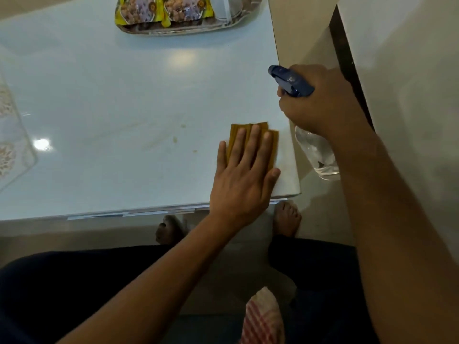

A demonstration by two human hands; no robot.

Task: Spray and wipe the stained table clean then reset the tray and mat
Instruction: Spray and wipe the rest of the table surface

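Glossy white table (111, 100), stains (175, 139) left of the cloth (250, 127), not yet wiped. Mat (12, 135) far left of the cloth, tray (178, 31) beyond it. Left hand (244, 175) flat, fingers together, pressing the cloth. Right hand (315, 103) grips the spray bottle (315, 150) past the table edge, nozzle toward the stains. Best: mist the spots, then wipe leftward with firm overlapping strokes.

Pale glossy floor (320, 194) beyond the near edge; a light wall (409, 70), possibly a cabinet side, at right.
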